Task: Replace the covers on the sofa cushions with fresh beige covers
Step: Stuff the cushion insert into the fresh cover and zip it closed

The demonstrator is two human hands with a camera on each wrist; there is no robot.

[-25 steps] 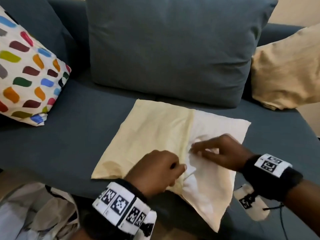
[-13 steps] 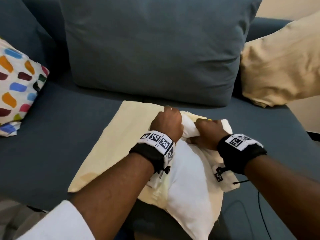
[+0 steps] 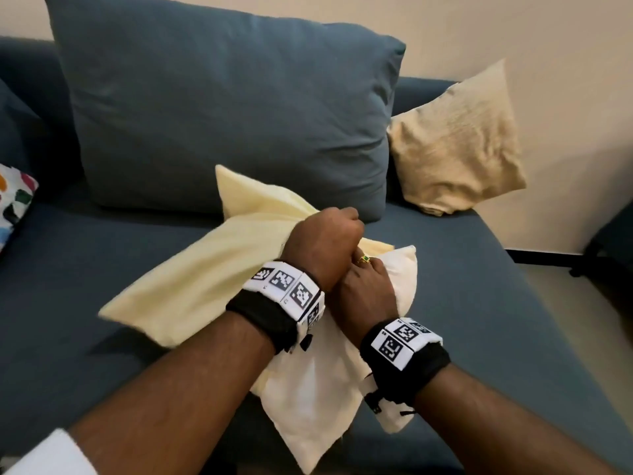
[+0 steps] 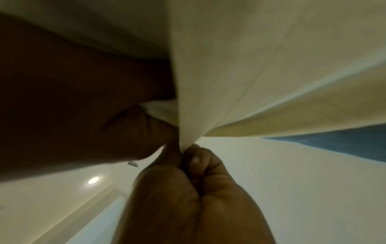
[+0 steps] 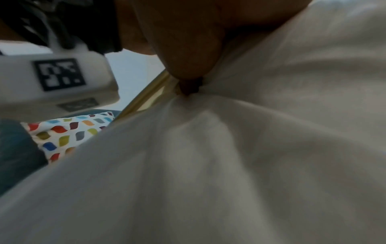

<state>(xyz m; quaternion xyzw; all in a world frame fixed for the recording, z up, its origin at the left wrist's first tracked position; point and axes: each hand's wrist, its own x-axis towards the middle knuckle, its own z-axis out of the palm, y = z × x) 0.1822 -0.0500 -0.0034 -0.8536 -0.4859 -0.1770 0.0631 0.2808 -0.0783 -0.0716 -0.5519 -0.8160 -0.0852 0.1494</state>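
While both fists work at the middle of the sofa seat (image 3: 85, 269), count is: four cushions in view, two hands, one loose cover. Cushions: one big blue back cushion (image 3: 219, 108), one beige-covered cushion (image 3: 455, 138) propped at the right end, one multicolour-spotted cushion (image 3: 13, 204) at the left edge, one bare white cushion insert (image 3: 308, 399) front-centre.

Beige cover (image 3: 205, 279) is pale yellow-beige, smooth, mostly flat and limp, far corner lifted toward the blue cushion. Its open end overlaps the top of the white insert; how far the insert sits inside I cannot tell, most of it is still outside, hanging toward the seat's front edge.

Left hand (image 3: 322, 245) is a closed fist gripping the cover's edge; the left wrist view shows fabric pinched between thumb and fingers (image 4: 196, 158). Right hand (image 3: 366, 293), just beside and partly under the left, is curled tight on bunched white insert fabric, a ring (image 3: 364, 258) on one finger. Wrists carry black bands with printed markers (image 3: 284, 282).
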